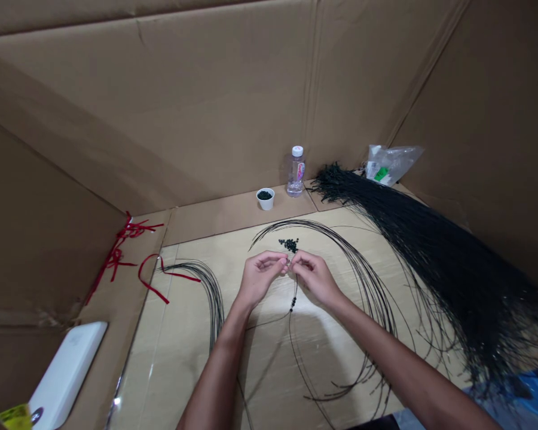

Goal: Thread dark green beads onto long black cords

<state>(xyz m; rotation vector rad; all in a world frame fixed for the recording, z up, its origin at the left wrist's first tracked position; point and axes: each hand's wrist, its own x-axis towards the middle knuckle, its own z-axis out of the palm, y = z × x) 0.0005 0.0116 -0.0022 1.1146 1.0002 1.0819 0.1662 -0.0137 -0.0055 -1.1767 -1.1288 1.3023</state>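
My left hand (263, 276) and my right hand (312, 276) come together above the middle of the board, thumbs and forefingers pinched. Between them they hold the upper end of a thin black cord (296, 286); the exact grip of each set of fingertips is too small to make out. Several black beads (293, 304) are threaded on this cord just below my right hand. From there its loose ends trail down over the board. Right beyond my fingertips lies a small heap of loose dark beads (290, 245).
A white cup of dark beads (265, 199) stands beside a clear bottle (296, 173) at the back. Loose black cords (363, 269) curve around my right arm, with a thick cord bundle (421, 257) farther right. Red ribbons (130, 239) and a white power bank (69, 373) lie left.
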